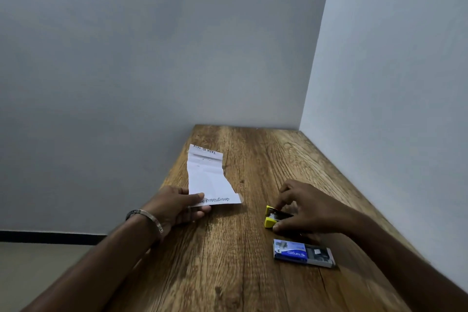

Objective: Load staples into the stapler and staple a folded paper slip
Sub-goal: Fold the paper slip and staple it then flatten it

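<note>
A white paper slip with printed text lies creased and unfolded lengthwise on the wooden table. My left hand pinches its near end between thumb and fingers. A small yellow stapler rests on the table to the right, its jaws facing left. My right hand is wrapped over the stapler's rear, fingers on top and thumb below. A blue staple box, slid partly open, lies just in front of the stapler.
The table runs into a corner between a grey wall on the left and a white wall along its right edge. Its left edge drops to the floor.
</note>
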